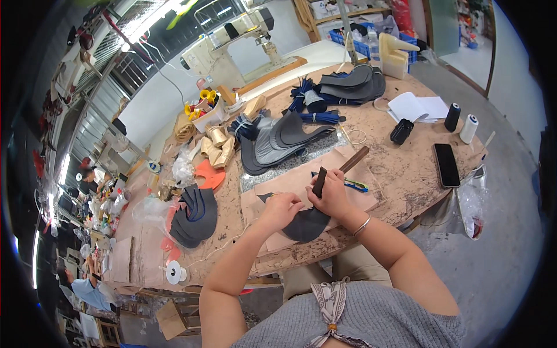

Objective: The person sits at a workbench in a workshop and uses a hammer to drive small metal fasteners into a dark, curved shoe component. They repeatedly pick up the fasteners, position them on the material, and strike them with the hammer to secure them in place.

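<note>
A dark grey curved piece of material [306, 225] lies at the near edge of the bench, partly under my hands. My left hand [282, 210] has its fingers bent down and closed at the left edge of this piece. Just beside it, my right hand [332, 194] grips a hammer [319, 182] close to its black head. The hammer's brown wooden handle sticks out toward the far right. Beneath both hands is a pinkish-tan sheet [253, 214]. A utility knife [355, 185] with a bright handle lies right of my right hand.
Stacked grey pieces [196, 217] lie left, with more beyond my hands [284, 139] and at the back [355, 84]. Right are a phone [446, 165], thread spools [452, 118], and a black case [401, 131]. A white spool [175, 272] sits front left; a sewing machine [223, 55] stands behind.
</note>
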`<act>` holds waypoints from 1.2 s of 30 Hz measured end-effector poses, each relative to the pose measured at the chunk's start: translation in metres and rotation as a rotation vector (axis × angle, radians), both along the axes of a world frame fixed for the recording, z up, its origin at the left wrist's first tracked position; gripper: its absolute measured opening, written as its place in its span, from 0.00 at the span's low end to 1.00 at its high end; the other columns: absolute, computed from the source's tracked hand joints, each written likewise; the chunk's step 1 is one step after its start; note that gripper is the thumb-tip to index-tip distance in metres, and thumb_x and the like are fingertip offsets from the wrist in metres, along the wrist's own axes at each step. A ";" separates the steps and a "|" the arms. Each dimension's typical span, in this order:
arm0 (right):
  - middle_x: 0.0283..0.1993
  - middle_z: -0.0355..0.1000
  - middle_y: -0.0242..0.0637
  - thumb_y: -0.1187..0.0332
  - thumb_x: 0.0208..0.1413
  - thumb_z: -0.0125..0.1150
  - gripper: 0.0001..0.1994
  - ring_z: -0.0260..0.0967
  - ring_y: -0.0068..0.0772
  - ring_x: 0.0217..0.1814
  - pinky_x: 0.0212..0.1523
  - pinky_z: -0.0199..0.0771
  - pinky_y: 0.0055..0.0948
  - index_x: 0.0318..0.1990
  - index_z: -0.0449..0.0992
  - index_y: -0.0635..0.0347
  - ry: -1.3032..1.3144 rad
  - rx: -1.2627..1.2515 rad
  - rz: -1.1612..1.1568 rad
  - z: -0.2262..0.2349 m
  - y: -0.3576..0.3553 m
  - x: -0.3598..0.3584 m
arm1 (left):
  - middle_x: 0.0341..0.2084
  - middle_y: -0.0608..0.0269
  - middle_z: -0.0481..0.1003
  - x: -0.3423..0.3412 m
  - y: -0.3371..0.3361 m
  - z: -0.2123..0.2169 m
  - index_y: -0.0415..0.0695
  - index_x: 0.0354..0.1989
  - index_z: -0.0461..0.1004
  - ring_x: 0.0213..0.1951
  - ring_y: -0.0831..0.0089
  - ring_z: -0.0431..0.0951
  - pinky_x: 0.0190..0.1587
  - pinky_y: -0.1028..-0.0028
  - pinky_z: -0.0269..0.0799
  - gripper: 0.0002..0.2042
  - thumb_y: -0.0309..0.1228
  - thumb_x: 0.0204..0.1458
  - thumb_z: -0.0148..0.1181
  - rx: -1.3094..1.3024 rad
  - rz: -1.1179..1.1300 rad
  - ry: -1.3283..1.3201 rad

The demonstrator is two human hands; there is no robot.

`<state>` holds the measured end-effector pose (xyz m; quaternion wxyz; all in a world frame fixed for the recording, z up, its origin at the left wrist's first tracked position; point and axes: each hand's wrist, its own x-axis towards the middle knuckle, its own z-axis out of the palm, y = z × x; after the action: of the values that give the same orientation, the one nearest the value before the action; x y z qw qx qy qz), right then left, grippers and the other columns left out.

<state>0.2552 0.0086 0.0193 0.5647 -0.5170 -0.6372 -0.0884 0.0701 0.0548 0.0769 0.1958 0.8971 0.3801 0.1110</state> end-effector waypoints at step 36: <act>0.29 0.71 0.29 0.66 0.45 0.68 0.11 0.69 0.36 0.35 0.51 0.60 0.40 0.33 0.72 0.55 -0.001 0.003 -0.015 0.001 0.001 -0.001 | 0.30 0.60 0.83 0.003 0.017 -0.030 0.44 0.40 0.84 0.32 0.76 0.80 0.41 0.74 0.75 0.10 0.32 0.50 0.69 -0.439 0.177 0.006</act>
<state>0.2543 0.0094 0.0208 0.5645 -0.5210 -0.6333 -0.0937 0.0735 0.0722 0.0473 0.3747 0.7965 0.4729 0.0395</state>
